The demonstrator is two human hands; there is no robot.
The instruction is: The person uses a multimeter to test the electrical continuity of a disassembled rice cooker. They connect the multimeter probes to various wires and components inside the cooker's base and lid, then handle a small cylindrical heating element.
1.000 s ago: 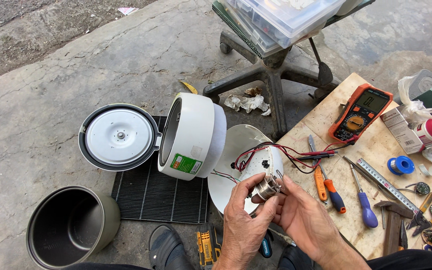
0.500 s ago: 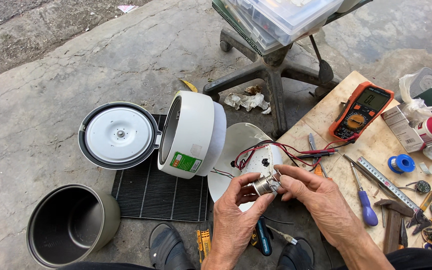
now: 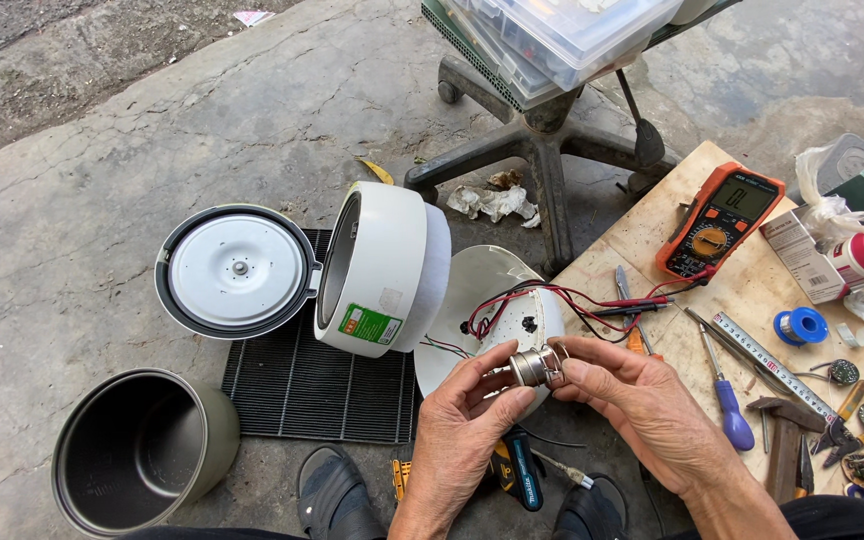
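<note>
The small round metal part (image 3: pixel 530 366), silvery and drum-shaped with thin tabs on one side, sits pinched between both hands just above the white base plate (image 3: pixel 472 290) of the opened rice cooker. The left hand (image 3: pixel 462 425) grips it from below and the near side, thumb and forefinger closed around its rim, palm turned up and wrist rising from the bottom edge of the view. The right hand (image 3: pixel 642 400) comes in from the right with its fingertips closed on the tabbed end, thumb on top, the forearm angled back toward the person's lap. Held this way, at fingertip level and turned toward the eyes, the part looks presented for close inspection rather than for force.

Red and black wires (image 3: pixel 552 300) run from the base plate toward the test probes (image 3: pixel 632 305) on the wooden board (image 3: pixel 652 240), probably kept within reach of the orange multimeter (image 3: pixel 720 222). A blue-handled screwdriver (image 3: pixel 727 405) and a steel ruler (image 3: pixel 767 365) lie just beside the right hand. Further left, the white cooker body (image 3: pixel 382 265) rests on its side on a black grille mat (image 3: pixel 302 385), its lid (image 3: pixel 237 272) swung open. The grey inner pot (image 3: pixel 132 450) stands apart on the concrete.
</note>
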